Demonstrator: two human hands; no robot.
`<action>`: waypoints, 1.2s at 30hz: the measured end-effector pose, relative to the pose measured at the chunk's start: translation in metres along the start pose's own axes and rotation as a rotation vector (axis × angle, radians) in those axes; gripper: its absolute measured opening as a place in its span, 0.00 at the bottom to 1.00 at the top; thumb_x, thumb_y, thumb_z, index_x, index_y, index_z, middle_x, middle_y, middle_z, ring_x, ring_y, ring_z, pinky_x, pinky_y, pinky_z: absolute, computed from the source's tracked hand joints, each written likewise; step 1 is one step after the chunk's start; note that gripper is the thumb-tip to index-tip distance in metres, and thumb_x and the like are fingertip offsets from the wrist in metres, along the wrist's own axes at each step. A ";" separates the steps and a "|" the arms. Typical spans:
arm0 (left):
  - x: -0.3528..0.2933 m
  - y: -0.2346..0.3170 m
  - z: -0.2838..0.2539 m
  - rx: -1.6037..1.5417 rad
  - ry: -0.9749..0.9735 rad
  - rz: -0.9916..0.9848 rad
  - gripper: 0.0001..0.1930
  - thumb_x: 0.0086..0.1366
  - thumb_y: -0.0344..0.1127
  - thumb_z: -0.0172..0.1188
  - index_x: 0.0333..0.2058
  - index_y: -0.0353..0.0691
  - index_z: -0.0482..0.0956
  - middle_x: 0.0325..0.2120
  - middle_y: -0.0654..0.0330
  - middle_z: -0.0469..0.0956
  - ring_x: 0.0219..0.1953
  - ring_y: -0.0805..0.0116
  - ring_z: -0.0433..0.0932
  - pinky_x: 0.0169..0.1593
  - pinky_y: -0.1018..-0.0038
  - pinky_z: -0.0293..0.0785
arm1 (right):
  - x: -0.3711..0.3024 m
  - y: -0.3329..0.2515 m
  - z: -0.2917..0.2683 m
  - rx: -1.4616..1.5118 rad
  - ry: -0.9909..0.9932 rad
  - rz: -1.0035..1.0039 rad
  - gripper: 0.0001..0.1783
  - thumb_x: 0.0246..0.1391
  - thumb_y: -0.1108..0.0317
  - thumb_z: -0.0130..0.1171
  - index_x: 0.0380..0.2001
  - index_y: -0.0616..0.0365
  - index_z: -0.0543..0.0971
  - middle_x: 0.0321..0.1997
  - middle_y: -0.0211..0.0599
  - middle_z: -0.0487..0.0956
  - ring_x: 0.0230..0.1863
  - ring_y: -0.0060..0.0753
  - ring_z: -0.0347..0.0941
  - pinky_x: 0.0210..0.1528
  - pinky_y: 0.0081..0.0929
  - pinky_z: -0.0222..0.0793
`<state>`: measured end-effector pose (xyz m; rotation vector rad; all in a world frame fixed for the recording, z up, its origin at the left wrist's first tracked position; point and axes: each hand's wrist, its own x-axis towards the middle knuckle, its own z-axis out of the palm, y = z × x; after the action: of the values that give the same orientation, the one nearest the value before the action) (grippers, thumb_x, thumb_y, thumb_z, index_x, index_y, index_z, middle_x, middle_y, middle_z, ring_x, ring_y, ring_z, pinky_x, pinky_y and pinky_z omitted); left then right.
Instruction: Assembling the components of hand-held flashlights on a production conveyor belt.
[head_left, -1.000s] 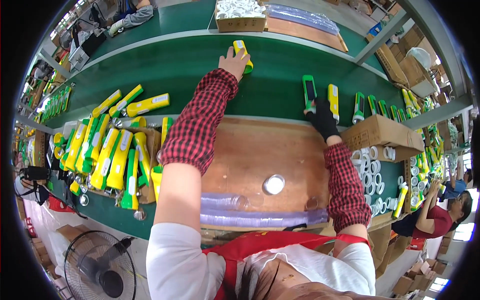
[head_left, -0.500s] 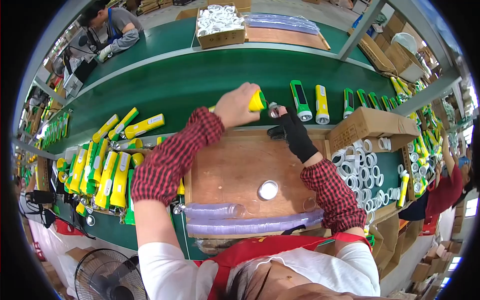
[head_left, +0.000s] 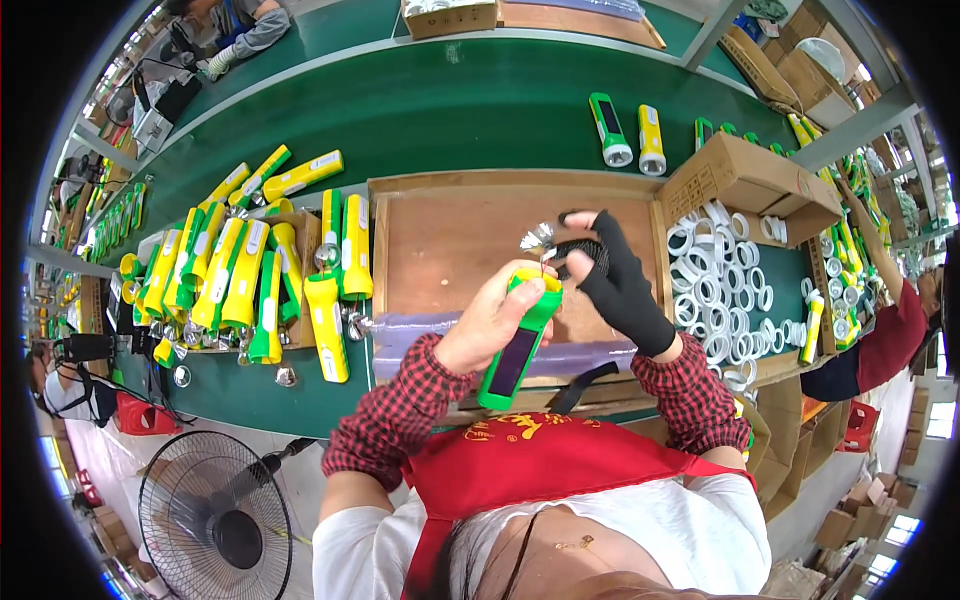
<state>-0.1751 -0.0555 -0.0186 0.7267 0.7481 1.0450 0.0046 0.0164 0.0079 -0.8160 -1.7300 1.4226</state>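
Note:
My left hand (head_left: 495, 318) grips a green and yellow flashlight body (head_left: 512, 362) with a dark panel on its side, its open yellow end tilted up and away from me. Just beyond that end is a shiny silver reflector (head_left: 538, 238), joined to it by a thin wire. My right hand (head_left: 625, 285), in a black fingerless glove, is beside the reflector with thumb and forefinger spread apart. Its other fingers are curled and partly hidden; whether they touch the reflector is unclear. Beneath both hands lies a shallow wooden tray (head_left: 440, 215).
Yellow and green flashlight bodies (head_left: 215, 275) with loose reflectors are heaped at left. White rings (head_left: 715, 290) lie beside a cardboard box (head_left: 750, 190) at right. Two finished-looking flashlights (head_left: 651, 140) stand on the green belt (head_left: 460, 110). Purple-wrapped stacks of clear discs (head_left: 410, 328) line the tray's near side.
Both hands have come back from the belt to over the tray, bringing the flashlight body and reflector. The body has turned, showing its dark panel. My right thumb and forefinger have spread; the view has shifted nearer.

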 end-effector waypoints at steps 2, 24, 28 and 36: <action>-0.013 -0.014 0.008 -0.037 -0.001 0.024 0.23 0.67 0.52 0.55 0.49 0.39 0.67 0.35 0.57 0.74 0.30 0.70 0.76 0.35 0.72 0.76 | -0.014 0.011 -0.001 -0.188 -0.095 -0.098 0.15 0.61 0.71 0.53 0.50 0.62 0.70 0.44 0.39 0.77 0.41 0.25 0.76 0.43 0.22 0.72; -0.038 -0.069 0.011 -0.224 -0.044 -0.010 0.32 0.65 0.61 0.52 0.56 0.42 0.62 0.39 0.60 0.73 0.33 0.72 0.75 0.36 0.74 0.76 | -0.053 -0.016 0.006 -1.053 -0.321 -0.520 0.15 0.50 0.67 0.60 0.43 0.58 0.76 0.54 0.37 0.73 0.59 0.50 0.66 0.55 0.43 0.67; -0.040 -0.068 0.010 -0.315 -0.051 -0.069 0.27 0.67 0.52 0.56 0.57 0.43 0.63 0.38 0.58 0.75 0.34 0.72 0.76 0.36 0.75 0.76 | -0.056 0.009 0.008 -0.760 -0.443 -0.481 0.18 0.52 0.66 0.59 0.47 0.57 0.74 0.52 0.38 0.74 0.58 0.49 0.67 0.56 0.41 0.67; -0.041 -0.073 0.004 -0.213 0.104 -0.075 0.18 0.67 0.41 0.57 0.48 0.37 0.66 0.31 0.55 0.75 0.27 0.66 0.80 0.33 0.71 0.79 | -0.025 0.094 0.008 -0.897 0.022 -0.244 0.24 0.47 0.59 0.64 0.46 0.59 0.73 0.48 0.45 0.74 0.51 0.50 0.69 0.49 0.41 0.68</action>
<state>-0.1499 -0.1185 -0.0684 0.4610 0.7341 1.0812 0.0129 0.0085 -0.0891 -1.0024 -2.3661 0.4238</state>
